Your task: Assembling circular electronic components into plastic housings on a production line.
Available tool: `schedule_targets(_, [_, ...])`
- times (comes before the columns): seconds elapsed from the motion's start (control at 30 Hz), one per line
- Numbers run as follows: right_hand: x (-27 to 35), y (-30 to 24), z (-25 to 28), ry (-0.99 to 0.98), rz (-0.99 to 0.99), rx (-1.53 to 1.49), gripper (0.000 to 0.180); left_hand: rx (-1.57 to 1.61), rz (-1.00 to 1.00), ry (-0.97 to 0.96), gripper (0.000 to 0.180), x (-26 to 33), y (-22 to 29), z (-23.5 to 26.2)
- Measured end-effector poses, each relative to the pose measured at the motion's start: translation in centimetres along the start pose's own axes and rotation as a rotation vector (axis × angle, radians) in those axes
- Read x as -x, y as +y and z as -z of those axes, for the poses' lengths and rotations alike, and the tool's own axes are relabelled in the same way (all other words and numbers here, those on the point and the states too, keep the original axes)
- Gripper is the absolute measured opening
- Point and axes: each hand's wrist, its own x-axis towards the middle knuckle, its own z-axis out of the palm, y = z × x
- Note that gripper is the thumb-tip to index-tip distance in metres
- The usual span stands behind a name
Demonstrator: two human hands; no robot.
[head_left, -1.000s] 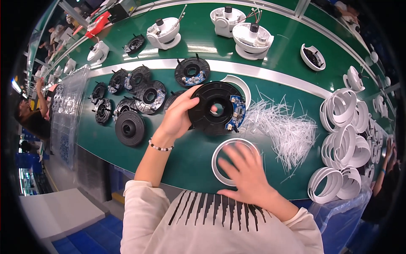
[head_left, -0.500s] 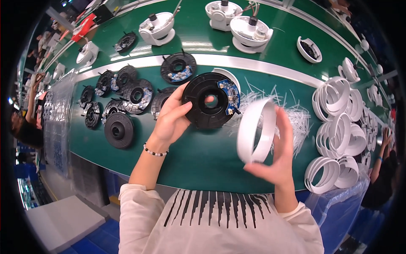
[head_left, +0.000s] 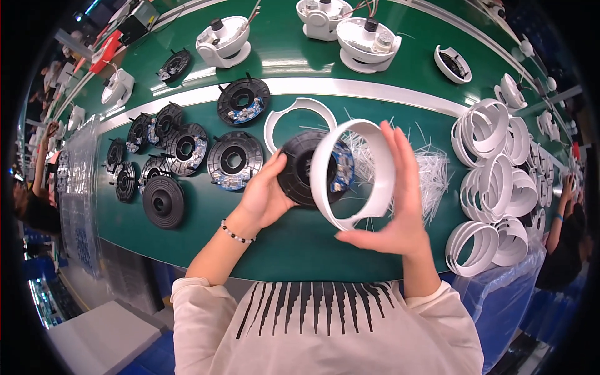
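My left hand (head_left: pixel 261 197) grips the left edge of a round black plastic base (head_left: pixel 295 178), which carries a blue circuit board (head_left: pixel 343 164) on its right side. In my right hand (head_left: pixel 405 215) is a white plastic ring (head_left: pixel 321 178), pinched between the thumb below and the fingers above. Tilted, the ring overlaps the base's right part in this view, and the board shows through its opening. I cannot tell whether ring and base touch. Behind them another white ring (head_left: pixel 270 128), with a notched rim, lies flat on the green table.
Several black bases with boards (head_left: pixel 234 161) lie at the left. White plastic strips (head_left: pixel 431 178) are piled behind my right hand. Stacked white rings (head_left: pixel 478 247) stand at the right edge. Beyond a pale rail (head_left: pixel 375 92), white domed housings (head_left: pixel 369 45) sit on the green surface.
The white ring has moved left and now overlaps the black base, which has turned more edge-on. The view has shifted, uncovering the ring that lies on the table.
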Motion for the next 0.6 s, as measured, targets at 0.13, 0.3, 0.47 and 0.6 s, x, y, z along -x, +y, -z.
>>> schedule_targets(0.13, [-0.2,-2.5,2.2,-0.551,0.108,0.207,0.093,0.024,-0.126,0.138,0.035,-0.1,2.0,2.0])
schedule_targets(0.3, [1.0,-2.8,-0.2,-0.617,0.064,0.239,0.094,0.028,-0.198,0.147,0.035,0.2,2.8,2.0])
schedule_targets(0.47, [0.0,-1.8,-1.0,0.042,-0.016,0.049,0.104,-0.034,-0.243,-0.007,0.038,0.6,1.7,0.3])
schedule_targets(0.6, [-0.3,-0.5,-1.6,-0.064,0.016,0.112,0.104,-0.131,-0.251,-0.080,0.043,1.0,0.4,-0.2])
